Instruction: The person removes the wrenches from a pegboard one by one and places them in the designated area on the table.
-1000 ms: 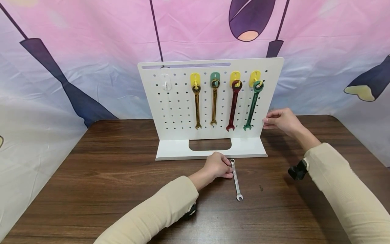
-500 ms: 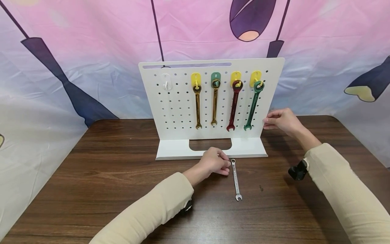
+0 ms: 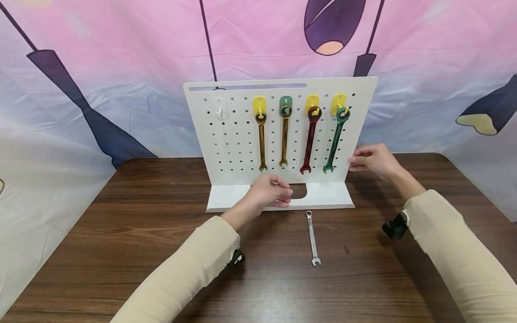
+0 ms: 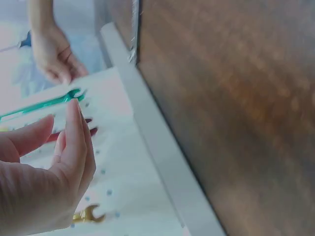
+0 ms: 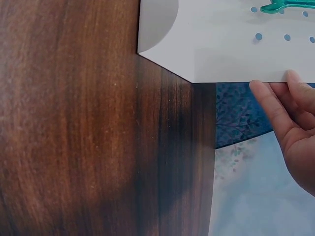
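My left hand (image 3: 269, 191) hovers with relaxed fingers, holding nothing, over the pegboard stand's (image 3: 226, 148) base, the silver wrench (image 3: 312, 237) lying apart on the table (image 3: 121, 233), while my right hand (image 3: 373, 160) pinches the stand's right edge.

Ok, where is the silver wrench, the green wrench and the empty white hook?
silver wrench (image 3: 312, 237), head view, middle of its handle, lying on the table.
green wrench (image 3: 335, 142), head view, middle of its handle, hanging on the board.
white hook (image 3: 219, 109), head view, on the hook's plate.
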